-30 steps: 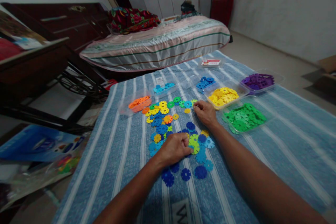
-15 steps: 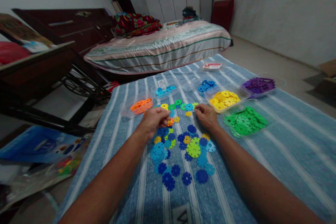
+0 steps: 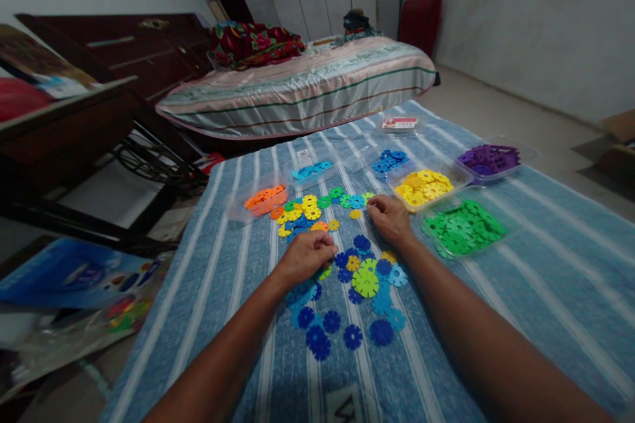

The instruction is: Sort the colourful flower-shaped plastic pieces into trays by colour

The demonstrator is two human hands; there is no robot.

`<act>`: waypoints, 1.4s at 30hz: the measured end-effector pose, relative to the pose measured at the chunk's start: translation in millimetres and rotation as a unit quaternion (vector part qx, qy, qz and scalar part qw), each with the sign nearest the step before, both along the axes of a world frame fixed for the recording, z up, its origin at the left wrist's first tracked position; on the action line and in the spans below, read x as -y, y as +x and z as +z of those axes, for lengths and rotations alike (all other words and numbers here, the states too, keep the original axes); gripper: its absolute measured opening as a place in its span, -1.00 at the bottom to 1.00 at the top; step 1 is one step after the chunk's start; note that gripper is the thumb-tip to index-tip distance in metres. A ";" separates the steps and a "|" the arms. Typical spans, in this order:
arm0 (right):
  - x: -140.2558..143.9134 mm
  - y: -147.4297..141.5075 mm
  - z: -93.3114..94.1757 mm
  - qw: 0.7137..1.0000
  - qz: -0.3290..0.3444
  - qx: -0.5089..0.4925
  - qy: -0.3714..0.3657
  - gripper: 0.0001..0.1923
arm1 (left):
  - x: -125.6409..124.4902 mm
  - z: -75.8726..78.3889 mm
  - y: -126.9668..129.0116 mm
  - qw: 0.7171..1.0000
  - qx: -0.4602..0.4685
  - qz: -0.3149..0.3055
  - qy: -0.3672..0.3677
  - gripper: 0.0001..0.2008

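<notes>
Notched plastic snowflake discs lie in a loose arrangement on the striped cloth. My left hand (image 3: 308,254) is low over them, thumb and fingers pinched beside the dark blue discs (image 3: 344,264); anything between the fingertips is hidden. Farther right, my right hand (image 3: 390,218) rests on the cloth with fingers curled closed, close to a light green disc (image 3: 368,197) and a small yellow disc (image 3: 356,214); what it holds, if anything, cannot be made out. A large lime disc (image 3: 366,279) lies between my forearms. Yellow discs (image 3: 295,211) are grouped beyond my left hand.
Clear tubs hold orange discs (image 3: 266,198), light blue discs (image 3: 312,170), blue discs (image 3: 390,162), yellow discs (image 3: 424,189), purple discs (image 3: 489,161) and green discs (image 3: 465,228). A lidded box (image 3: 399,124) stands at the far edge, before a bed (image 3: 297,92).
My left hand has moved nearer to me and slightly right, uncovering yellow, blue and orange discs behind it. My right hand has stayed in place.
</notes>
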State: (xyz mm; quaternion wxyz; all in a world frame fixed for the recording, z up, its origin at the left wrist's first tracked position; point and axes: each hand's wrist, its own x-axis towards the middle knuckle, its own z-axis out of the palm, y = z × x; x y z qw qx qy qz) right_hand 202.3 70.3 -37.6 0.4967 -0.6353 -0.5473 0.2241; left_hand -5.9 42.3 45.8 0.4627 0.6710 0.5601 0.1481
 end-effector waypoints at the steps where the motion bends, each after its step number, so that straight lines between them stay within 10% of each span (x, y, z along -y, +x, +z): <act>1: 0.3 0.1 0.0 1.000 -0.001 0.000 0.001 -0.76 | 3.9 -0.4 -1.5 1.000 -0.012 -0.017 0.014 -0.82; 16: 0.2 0.7 -2.9 1.000 -0.001 -0.005 0.005 -0.75 | 50.5 -20.4 -45.9 0.917 -0.071 0.121 0.373 -0.83; 34: 8.6 6.4 0.4 1.000 0.008 -0.022 0.016 -0.73 | 65.4 -53.0 -67.6 0.909 -0.016 0.197 0.366 -0.85; 42: 11.8 6.1 1.8 1.000 -0.014 -0.026 0.004 -0.69 | 72.6 -64.4 -65.2 0.881 -0.107 0.132 0.442 -0.82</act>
